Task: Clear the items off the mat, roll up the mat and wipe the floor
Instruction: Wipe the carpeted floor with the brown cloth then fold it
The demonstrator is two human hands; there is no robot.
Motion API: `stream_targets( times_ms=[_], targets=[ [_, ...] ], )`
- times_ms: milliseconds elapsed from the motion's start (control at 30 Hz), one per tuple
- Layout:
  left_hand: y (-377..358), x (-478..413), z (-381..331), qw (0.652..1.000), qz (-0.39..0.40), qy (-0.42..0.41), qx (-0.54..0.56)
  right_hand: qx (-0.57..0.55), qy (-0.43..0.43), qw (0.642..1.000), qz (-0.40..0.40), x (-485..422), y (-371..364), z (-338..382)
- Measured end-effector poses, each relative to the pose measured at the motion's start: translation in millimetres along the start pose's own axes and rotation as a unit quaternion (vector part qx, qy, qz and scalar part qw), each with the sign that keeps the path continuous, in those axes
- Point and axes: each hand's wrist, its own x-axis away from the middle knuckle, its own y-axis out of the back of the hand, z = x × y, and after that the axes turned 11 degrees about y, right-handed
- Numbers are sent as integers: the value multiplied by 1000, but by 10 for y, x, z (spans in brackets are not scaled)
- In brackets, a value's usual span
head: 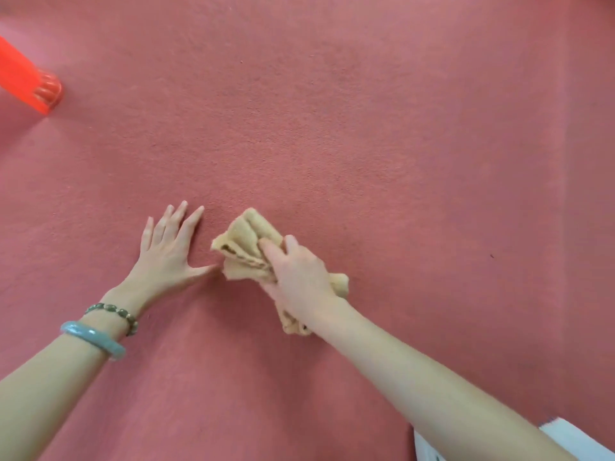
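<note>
A crumpled tan cloth lies on the red floor near the middle of the view. My right hand grips it from above, fingers curled into the folds, with part of the cloth sticking out under my wrist. My left hand rests flat on the floor just left of the cloth, fingers spread and straight, thumb pointing toward the cloth. No mat is in view.
A bright orange-red plastic object with a ribbed round end lies at the far left edge. A white piece of fabric shows at the bottom right corner. A faint seam in the floor runs down the right side.
</note>
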Motion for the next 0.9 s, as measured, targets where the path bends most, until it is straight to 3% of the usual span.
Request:
stream_targets(
  times_ms=[100, 200, 333, 467, 633, 900],
  targets=[
    [-26, -1, 9, 1000, 8, 1, -10, -44, 43, 998, 33, 261, -183, 247],
    [-3, 1, -16, 1000, 4, 10, -13, -50, 23, 998, 13, 412, -74, 91],
    [10, 40, -84, 1000, -4, 13, -24, -21, -117, 991, -54, 707, 294, -623],
    [-12, 33, -96, 999, 11, 9, -35, 30, -262, 954, -140, 1126, 653, -1369],
    [-44, 40, -134, 999, 18, 20, -37, 18, -354, 911, -210, 1169, 804, -1642],
    [0, 66, -196, 999, 23, 30, -39, -43, -191, 964, -181, -98, 270, -589]
  ],
)
